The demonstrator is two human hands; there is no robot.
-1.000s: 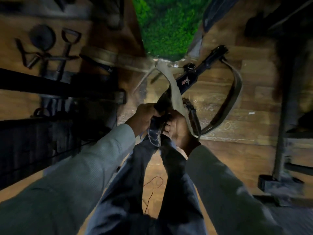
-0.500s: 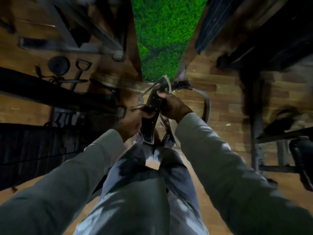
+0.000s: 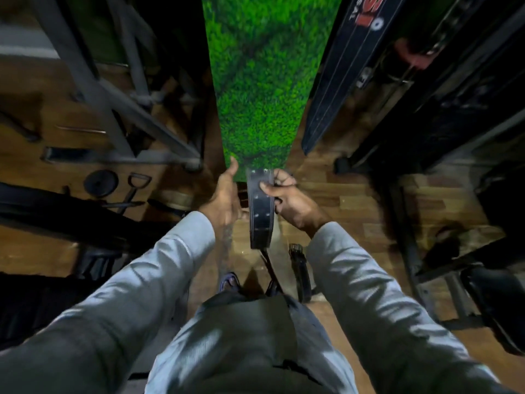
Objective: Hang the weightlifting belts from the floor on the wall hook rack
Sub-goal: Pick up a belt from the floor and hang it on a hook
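My right hand (image 3: 287,200) grips a black leather weightlifting belt (image 3: 260,211) near its top end, thumb on the studded face. The belt hangs straight down in front of me, and its lower straps and buckle (image 3: 298,265) dangle by my legs. My left hand (image 3: 225,194) is beside the belt on its left, fingers straight and thumb up, holding nothing; whether it touches the belt is unclear. No wall hook rack is visible in this view.
A green artificial-grass panel (image 3: 264,89) rises straight ahead. Grey metal machine frames (image 3: 113,109) stand at left, with a weight plate (image 3: 100,183) and a handle (image 3: 133,189) on the wooden floor. Black gym equipment (image 3: 426,109) fills the right side.
I have straightened up from the floor and the view tilted upward. The belts rose off the floor with my hands. My left hand let go of the belt and opened beside it.
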